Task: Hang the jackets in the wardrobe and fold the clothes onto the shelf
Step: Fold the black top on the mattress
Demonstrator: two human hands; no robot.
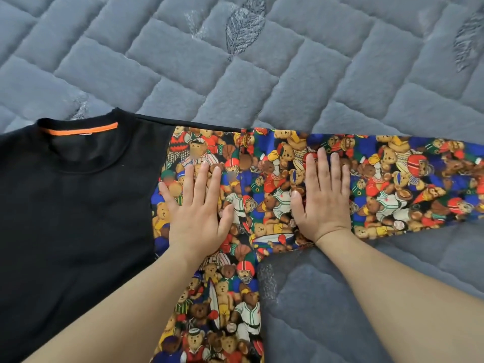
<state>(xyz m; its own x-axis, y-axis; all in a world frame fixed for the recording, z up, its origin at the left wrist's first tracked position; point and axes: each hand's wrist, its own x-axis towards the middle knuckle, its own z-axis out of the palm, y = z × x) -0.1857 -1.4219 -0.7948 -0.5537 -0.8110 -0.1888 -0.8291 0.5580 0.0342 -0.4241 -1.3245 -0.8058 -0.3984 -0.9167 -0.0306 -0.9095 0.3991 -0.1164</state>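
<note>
A black sweatshirt (73, 218) with an orange neck tab (78, 129) lies flat on a grey quilted bedspread (235, 61), filling the 9 o'clock side. Its teddy-bear-print sleeve (392, 179) stretches out toward 3 o'clock. The left hand (196, 213) presses flat on the printed panel near centre, and the right hand (323, 197) lies flat on the sleeve just beside it, fingers pointing to 12 o'clock.

Grey quilted bed cover (262, 74), brick-like stitched panels, fills the background. Embroidered leaf motifs (243, 27) in lighter thread scattered across it.
</note>
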